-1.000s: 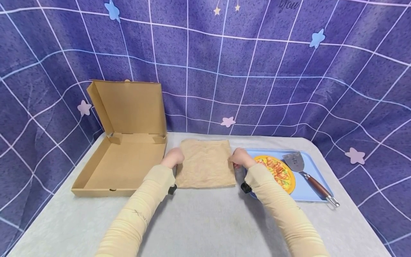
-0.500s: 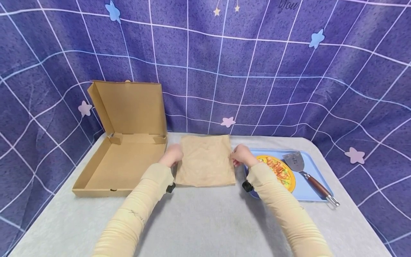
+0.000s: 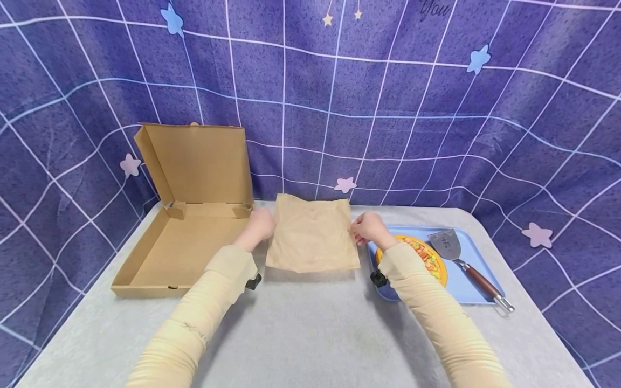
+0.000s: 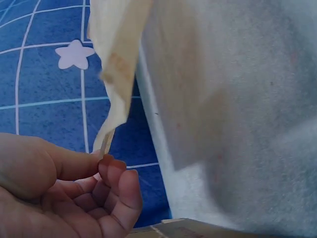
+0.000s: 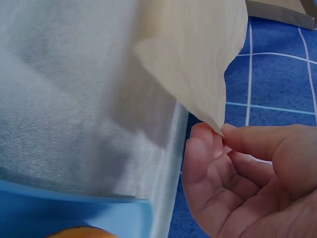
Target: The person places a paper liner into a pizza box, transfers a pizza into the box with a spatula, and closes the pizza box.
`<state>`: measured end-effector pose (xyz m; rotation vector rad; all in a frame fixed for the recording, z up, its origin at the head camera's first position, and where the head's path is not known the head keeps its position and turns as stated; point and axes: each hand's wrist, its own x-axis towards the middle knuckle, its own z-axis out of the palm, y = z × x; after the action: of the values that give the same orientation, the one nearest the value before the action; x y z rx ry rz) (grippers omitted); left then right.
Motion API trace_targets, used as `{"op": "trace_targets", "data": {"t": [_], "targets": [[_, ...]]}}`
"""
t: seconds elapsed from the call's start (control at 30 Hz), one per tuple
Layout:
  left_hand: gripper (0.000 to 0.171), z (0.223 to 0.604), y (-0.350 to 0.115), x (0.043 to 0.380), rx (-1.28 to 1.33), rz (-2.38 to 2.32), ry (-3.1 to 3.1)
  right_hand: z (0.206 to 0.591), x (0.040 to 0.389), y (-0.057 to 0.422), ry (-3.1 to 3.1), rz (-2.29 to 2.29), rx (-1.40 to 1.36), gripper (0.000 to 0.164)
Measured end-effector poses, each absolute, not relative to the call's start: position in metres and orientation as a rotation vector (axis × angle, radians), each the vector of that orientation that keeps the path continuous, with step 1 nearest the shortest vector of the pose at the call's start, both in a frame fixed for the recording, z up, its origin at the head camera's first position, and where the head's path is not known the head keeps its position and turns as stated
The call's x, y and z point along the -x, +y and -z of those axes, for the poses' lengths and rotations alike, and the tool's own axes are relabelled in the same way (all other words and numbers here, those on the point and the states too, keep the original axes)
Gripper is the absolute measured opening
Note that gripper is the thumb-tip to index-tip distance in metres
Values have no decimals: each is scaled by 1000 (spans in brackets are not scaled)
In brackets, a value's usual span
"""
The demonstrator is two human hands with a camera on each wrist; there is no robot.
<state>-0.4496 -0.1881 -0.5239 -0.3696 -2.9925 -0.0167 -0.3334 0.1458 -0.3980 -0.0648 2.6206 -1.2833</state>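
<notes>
A square sheet of brown paper (image 3: pixel 312 234) hangs above the grey table in the head view, its shadow falling below its front edge. My left hand (image 3: pixel 260 225) pinches its left edge. In the left wrist view the left thumb and index finger (image 4: pixel 81 166) close on a corner of the paper (image 4: pixel 119 94). My right hand (image 3: pixel 368 227) pinches the right edge; the right wrist view shows its thumb (image 5: pixel 252 141) pressing the paper's corner (image 5: pixel 208 106) against the index finger. The paper sags slightly between both hands.
Left of the paper stands an open cardboard pizza box (image 3: pixel 194 245), lid upright. A blue tray (image 3: pixel 468 291) on the right holds a pizza (image 3: pixel 429 258) and a spatula (image 3: pixel 473 275) with a wooden handle. A blue curtain (image 3: pixel 310 108) hangs behind the table (image 3: pixel 310 334).
Both hands have risen and moved away from the body with the paper, lifting it off the table. The left hand has shifted slightly left, the right slightly right. Box and tray stay put.
</notes>
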Motion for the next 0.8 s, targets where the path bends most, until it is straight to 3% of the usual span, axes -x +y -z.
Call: {"op": "trace_targets", "data": {"t": [0.07,0.23,0.37,0.47,0.67,0.8], "targets": [[45,519,-189,446,380,24,-2920,396,334,147,2628,1300,61,14],[32,421,-170,364,261,458,-2955,391,334,146,2644,1347,99,16],[40,371,-164,319,140,850,-2958,385,331,142,2644,1382,134,18],[41,361,-167,310,100,994,-2974,380,328,139,2638,1393,167,19],[17,352,-178,308,73,1311,-2940,369,323,130,2611,1455,185,20],[17,344,-188,303,83,1409,-2900,367,321,125,2577,1512,214,20]]}}
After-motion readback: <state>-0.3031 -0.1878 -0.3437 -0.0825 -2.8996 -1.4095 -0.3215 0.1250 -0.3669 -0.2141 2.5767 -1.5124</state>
